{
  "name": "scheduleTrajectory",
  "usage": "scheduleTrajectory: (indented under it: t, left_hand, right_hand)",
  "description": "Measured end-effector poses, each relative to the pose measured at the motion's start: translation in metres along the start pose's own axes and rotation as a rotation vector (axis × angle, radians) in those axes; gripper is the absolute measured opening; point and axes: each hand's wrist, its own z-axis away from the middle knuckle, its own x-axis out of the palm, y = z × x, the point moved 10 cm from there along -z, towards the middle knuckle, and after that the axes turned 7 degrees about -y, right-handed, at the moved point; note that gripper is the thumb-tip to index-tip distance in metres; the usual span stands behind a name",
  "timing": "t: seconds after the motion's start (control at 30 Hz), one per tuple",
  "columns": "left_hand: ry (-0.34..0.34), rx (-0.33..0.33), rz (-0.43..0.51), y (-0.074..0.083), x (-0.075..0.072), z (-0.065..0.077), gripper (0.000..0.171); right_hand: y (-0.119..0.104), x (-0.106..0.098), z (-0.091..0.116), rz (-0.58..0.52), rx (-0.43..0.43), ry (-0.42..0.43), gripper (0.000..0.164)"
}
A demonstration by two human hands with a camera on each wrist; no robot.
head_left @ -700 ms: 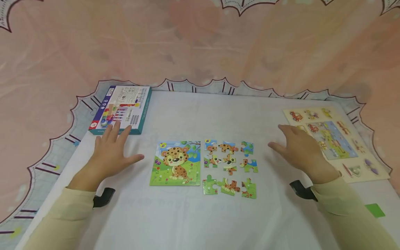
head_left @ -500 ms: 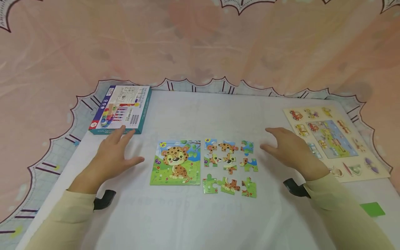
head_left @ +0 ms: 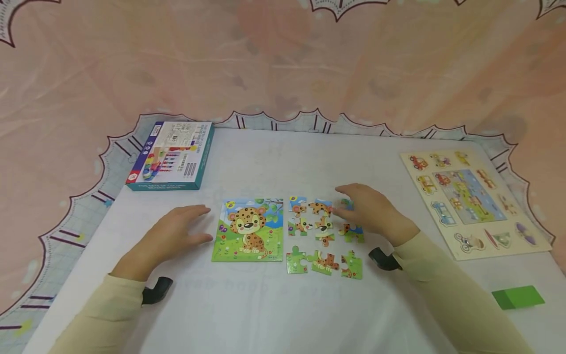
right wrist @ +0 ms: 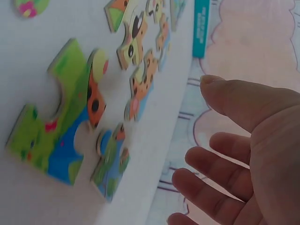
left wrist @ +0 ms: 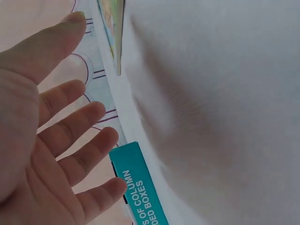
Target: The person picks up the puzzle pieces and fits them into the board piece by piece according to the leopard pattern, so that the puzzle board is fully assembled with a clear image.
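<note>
A square leopard puzzle board (head_left: 248, 230) lies flat in the middle of the white table. Right of it several loose jigsaw pieces (head_left: 325, 262) are laid out in rows, each apart from the board. My left hand (head_left: 170, 237) hovers at the board's left edge, fingers extended and holding nothing; the left wrist view shows its bare palm and spread fingers (left wrist: 89, 154). Over the right column of pieces is my right hand (head_left: 371, 211), partly covering the upper ones. In the right wrist view a green and blue piece (right wrist: 56, 122) lies below that hand, whose fingers are loosely extended with nothing between them.
A teal-sided box (head_left: 172, 156) stands at the back left. On the right lies a cream picture board (head_left: 479, 204) with vehicle and toy shapes. A green card (head_left: 518, 297) lies near the right front. A patterned cloth (head_left: 283, 64) borders the table behind.
My right hand has moved left from beside the cream board to over the pieces. My left hand has come away from the box, right toward the leopard board. The green card shows more.
</note>
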Motion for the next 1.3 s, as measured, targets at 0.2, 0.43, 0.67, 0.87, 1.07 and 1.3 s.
scheduleTrajectory:
  t: [0.2, 0.43, 0.67, 0.87, 1.07, 1.3]
  left_hand:
    - [0.015, 0.032, -0.009, 0.004, 0.006, 0.001, 0.063]
    - [0.002, 0.013, 0.006, 0.002, 0.012, 0.002, 0.062]
    - [-0.014, 0.024, -0.003, 0.004, 0.017, 0.003, 0.063]
    - [-0.040, 0.048, 0.007, 0.007, 0.022, 0.001, 0.060]
    - [-0.077, 0.073, 0.030, 0.008, 0.026, 0.000, 0.056]
    - [-0.127, 0.024, 0.066, 0.001, 0.026, -0.002, 0.056]
  right_hand:
    - [-0.015, 0.008, -0.013, 0.009, -0.051, -0.019, 0.055]
    - [-0.022, 0.018, -0.024, 0.023, -0.038, -0.069, 0.057]
    - [-0.030, 0.027, -0.035, 0.039, -0.052, -0.094, 0.057]
    - [-0.035, 0.030, -0.044, 0.042, -0.050, -0.109, 0.056]
    - [-0.039, 0.031, -0.053, 0.045, -0.043, -0.124, 0.053]
    - [-0.047, 0.036, -0.063, 0.081, -0.078, -0.154, 0.047]
